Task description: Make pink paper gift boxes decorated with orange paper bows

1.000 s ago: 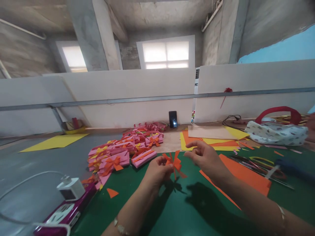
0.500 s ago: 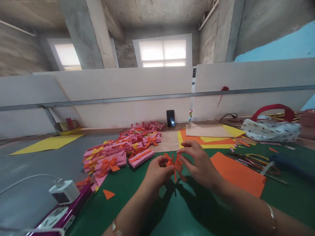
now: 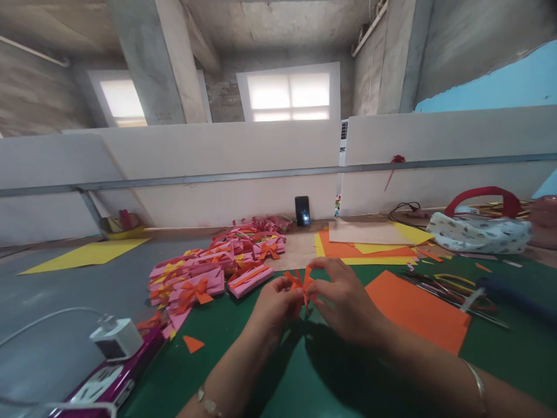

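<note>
Right up front, bracelet [image 3: 209, 406] on the left wrist, bangle [image 3: 475, 377] on the right, and both forearms reach in over the green mat [image 3: 169, 377]. Low on the left sits a purple power strip [image 3: 141, 360], a white charger plug [image 3: 116, 339] standing in it, and beside that, on the mat, a small orange paper scrap [image 3: 193, 343].

Now to the middle, and here's the action! The left hand [image 3: 275, 305] is closed in a pinch, thumb against fingers, holding an orange paper bow [image 3: 304, 284] just above the mat. In from the other side comes the right hand [image 3: 343, 296], fingers half curled, thumb and forefinger up at the bow's strips; whether they grip or only touch, I cannot tell.

Out to the right, an orange paper sheet [image 3: 418, 307] lies flat, with yellow-handled scissors [image 3: 455, 280] among thin metal tools just past its edge. Left of the hands, what a heap: pink paper parcels [image 3: 243, 255], several wearing orange bows.

Further back, yellow and orange sheets lie layered under a pale board [image 3: 369, 232], and a patterned fabric basket [image 3: 478, 232] shows off its red handle. At the rear, a phone [image 3: 302, 210] leans upright against the white partition [image 3: 243, 200].
</note>
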Demonstrator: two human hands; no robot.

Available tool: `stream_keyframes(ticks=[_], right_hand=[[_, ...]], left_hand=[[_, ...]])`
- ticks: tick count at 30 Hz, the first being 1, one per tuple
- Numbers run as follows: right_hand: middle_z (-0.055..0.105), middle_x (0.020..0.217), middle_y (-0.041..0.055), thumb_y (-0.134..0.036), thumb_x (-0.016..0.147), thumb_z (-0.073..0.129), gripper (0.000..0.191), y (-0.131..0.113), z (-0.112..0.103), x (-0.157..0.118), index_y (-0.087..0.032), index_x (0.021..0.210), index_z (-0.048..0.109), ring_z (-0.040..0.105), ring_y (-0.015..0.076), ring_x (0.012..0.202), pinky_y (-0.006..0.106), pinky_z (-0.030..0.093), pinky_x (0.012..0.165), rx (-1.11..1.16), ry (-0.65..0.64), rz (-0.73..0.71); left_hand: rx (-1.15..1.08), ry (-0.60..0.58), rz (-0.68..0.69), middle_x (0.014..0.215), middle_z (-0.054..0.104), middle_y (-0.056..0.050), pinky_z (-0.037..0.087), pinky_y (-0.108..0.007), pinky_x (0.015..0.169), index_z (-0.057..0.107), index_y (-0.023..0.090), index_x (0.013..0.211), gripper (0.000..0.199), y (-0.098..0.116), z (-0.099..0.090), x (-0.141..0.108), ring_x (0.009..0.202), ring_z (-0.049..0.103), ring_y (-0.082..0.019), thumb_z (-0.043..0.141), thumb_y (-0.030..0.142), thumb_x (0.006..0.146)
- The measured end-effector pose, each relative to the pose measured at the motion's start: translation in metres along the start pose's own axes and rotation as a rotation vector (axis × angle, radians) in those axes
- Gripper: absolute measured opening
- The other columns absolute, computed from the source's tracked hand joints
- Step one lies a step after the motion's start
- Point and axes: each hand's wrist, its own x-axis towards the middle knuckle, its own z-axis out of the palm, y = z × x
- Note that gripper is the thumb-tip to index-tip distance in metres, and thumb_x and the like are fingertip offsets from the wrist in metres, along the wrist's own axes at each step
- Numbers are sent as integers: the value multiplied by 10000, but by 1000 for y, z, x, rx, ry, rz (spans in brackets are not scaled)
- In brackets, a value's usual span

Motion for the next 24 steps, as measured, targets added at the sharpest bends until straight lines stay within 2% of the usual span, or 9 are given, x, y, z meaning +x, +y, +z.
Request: stream_keyframes(ticks=[3, 7, 10, 14, 20, 24], right_hand=[[481, 1226, 124, -39, 704, 597, 198, 0, 4, -1, -177, 844, 621, 429, 277, 1142, 425, 391, 897, -124, -33, -40], [520, 1191, 125, -136, 790, 569, 60, 0, 8, -1, -163, 745, 597, 461, 274, 1103, 428, 400, 877, -197, 33, -71], [545, 1149, 106, -143, 816, 539, 137, 2, 8, -1, -161, 685, 576, 482, 252, 1074, 410, 404, 871, -183, 71, -88], [554, 1120, 103, -109, 789, 545, 119, 3, 6, 0, -156, 685, 577, 488, 247, 1057, 395, 415, 854, -133, 73, -69], [515, 1194, 115, -76, 760, 551, 158, -1, 0, 3, -180, 856, 619, 460, 256, 1096, 416, 405, 873, -135, 8, -170], [545, 1161, 94, -101, 780, 555, 121, -4, 1, 2, -196, 815, 620, 479, 240, 1068, 405, 417, 856, -114, 12, -177]], left_hand=[[-21, 25, -39, 452, 552, 42, 277, -181, 394, 537, 142, 835, 318, 1, 1, 1, 355, 410, -58, 658, 140, 541], [-30, 25, -59, 475, 567, 32, 308, -186, 408, 540, 144, 811, 307, 3, 3, -1, 373, 441, -67, 665, 144, 531], [-33, 40, -71, 491, 568, 29, 323, -185, 415, 543, 146, 801, 276, 3, 5, -4, 387, 463, -72, 655, 145, 549], [-31, 56, -63, 469, 517, 57, 298, -182, 394, 543, 151, 744, 210, 3, 5, -5, 348, 417, -53, 636, 120, 559], [-31, 29, -23, 495, 550, 37, 297, -180, 397, 577, 145, 747, 192, 2, 4, -4, 375, 434, -59, 632, 102, 568], [-35, -22, 7, 483, 534, 49, 299, -183, 392, 581, 145, 724, 209, -1, 3, -3, 376, 433, -59, 628, 66, 536]])
